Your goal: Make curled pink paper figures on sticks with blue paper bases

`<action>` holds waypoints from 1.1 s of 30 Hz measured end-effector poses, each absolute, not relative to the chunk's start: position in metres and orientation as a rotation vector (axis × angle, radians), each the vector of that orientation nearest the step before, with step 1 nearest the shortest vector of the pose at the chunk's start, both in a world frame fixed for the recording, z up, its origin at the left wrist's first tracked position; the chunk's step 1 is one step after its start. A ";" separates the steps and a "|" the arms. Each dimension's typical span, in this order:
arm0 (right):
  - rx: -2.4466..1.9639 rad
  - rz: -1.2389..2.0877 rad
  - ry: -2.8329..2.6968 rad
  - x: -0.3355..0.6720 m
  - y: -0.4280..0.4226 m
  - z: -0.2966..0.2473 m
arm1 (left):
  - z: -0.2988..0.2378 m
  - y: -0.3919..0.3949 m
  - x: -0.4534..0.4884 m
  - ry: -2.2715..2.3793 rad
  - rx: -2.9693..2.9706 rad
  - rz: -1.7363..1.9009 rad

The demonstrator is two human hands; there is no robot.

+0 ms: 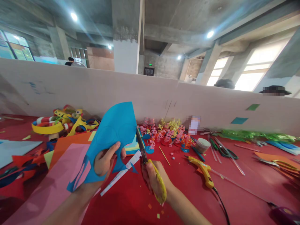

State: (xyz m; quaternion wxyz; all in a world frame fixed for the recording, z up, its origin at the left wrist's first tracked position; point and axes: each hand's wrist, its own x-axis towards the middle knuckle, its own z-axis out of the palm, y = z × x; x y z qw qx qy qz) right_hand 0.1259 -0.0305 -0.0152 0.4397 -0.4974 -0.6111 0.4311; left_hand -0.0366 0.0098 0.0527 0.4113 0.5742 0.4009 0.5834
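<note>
While the left fingers [112, 152] pinch raised blue paper [117, 125], the right fingers [152, 175] grip upward-tilted yellow-handled scissors [142, 146].

At centre, the blue paper [117, 125] is covering part of the left hand [105, 161], while the yellow-handled scissors [160, 186] are masking some fingers of the right hand [153, 175]. Both forearms are running off the bottom edge. Pixelation is blurring a small card [194, 126] right of centre. A purple object [286, 215] is leaving the frame at lower right, a pale blue sheet [18, 150] at left.
</note>
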 end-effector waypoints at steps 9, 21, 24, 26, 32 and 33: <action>-1.136 1.009 -1.624 0.137 -0.028 -0.012 | 0.063 0.016 -0.046 0.968 1.488 1.469; -1.179 0.954 -1.655 0.137 -0.026 -0.011 | 0.067 0.019 -0.042 0.892 1.067 1.506; -1.184 0.970 -1.659 0.137 -0.027 -0.009 | 0.069 0.019 -0.041 0.906 1.022 1.520; -1.194 1.008 -1.650 0.137 -0.027 -0.008 | 0.070 0.018 -0.041 0.940 1.016 1.495; -1.123 1.130 -1.723 0.140 -0.026 -0.016 | 0.070 0.017 -0.037 1.059 1.056 1.431; -1.116 1.125 -1.734 0.141 -0.025 -0.018 | 0.069 0.016 -0.035 1.063 1.063 1.428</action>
